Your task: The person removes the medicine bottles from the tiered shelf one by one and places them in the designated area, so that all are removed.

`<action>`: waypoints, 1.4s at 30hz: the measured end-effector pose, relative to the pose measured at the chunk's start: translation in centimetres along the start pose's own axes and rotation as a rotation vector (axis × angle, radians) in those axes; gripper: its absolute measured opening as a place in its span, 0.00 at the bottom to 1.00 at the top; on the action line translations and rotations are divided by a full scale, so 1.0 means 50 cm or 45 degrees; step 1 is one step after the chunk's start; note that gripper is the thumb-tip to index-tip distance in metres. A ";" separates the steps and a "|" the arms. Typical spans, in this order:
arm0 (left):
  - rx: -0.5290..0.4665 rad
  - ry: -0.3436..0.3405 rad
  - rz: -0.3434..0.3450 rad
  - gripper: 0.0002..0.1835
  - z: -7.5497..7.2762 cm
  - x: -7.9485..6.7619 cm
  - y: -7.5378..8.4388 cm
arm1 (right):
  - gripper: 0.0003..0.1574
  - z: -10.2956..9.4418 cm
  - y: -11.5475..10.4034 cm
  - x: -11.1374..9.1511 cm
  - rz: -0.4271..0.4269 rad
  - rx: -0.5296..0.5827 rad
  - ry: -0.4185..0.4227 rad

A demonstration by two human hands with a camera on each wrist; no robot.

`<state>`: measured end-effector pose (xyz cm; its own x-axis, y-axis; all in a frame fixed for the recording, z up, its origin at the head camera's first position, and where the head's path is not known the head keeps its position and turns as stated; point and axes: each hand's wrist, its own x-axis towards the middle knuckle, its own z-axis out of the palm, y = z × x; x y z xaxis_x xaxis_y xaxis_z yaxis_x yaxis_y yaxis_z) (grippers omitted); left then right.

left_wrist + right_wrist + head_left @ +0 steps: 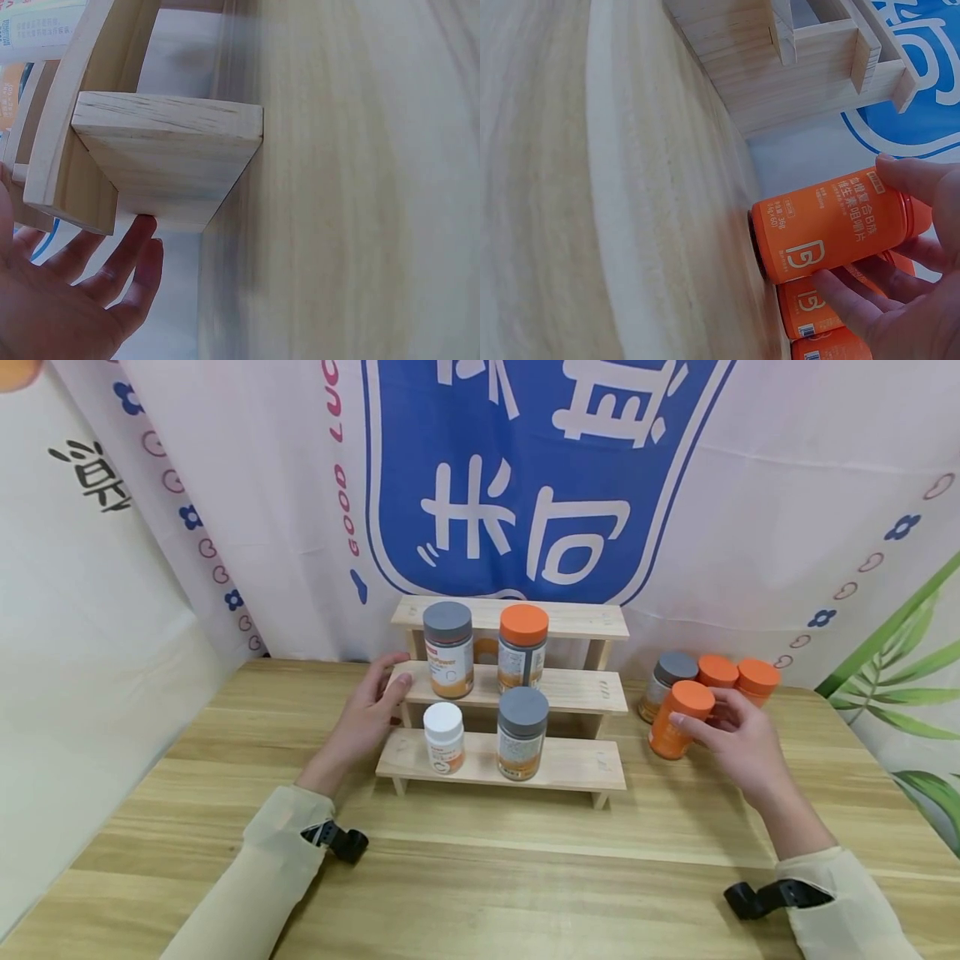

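Note:
My left hand (369,703) rests at the left end of a three-tier wooden stand (592,766). In the left wrist view, its fingers (120,266) spread loosely against the stand's side panel. My right hand (742,739) grips an orange bottle (670,731) right of the stand, thumb on one side and fingers on the other. In the right wrist view this orange bottle (832,217) leans slightly, its base close to the tabletop. Behind it stand two more orange-lidded bottles (757,675) and a grey-lidded bottle (663,681).
The middle tier carries a grey-lidded jar (448,652) and an orange-lidded jar (522,647). On the bottom tier are a small white bottle (444,739) and another grey-lidded jar (522,735). A printed curtain (285,527) hangs behind the wooden table (480,877).

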<state>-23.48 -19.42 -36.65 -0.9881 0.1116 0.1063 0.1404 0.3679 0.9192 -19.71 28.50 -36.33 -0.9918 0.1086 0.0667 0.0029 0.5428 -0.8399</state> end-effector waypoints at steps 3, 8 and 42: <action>-0.002 -0.004 0.000 0.28 0.000 0.000 0.001 | 0.46 -0.001 0.003 0.000 0.015 0.002 -0.014; -0.002 -0.004 -0.002 0.29 -0.002 -0.002 0.003 | 0.49 -0.002 0.002 0.001 0.032 0.001 -0.020; -0.002 -0.006 -0.009 0.29 0.001 -0.002 0.003 | 0.50 -0.031 -0.033 -0.009 -0.045 -0.095 0.125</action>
<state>-23.39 -19.33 -36.53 -0.9887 0.1135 0.0975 0.1329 0.3673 0.9206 -19.09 28.86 -34.14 -0.9743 0.1672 0.1510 -0.0188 0.6075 -0.7941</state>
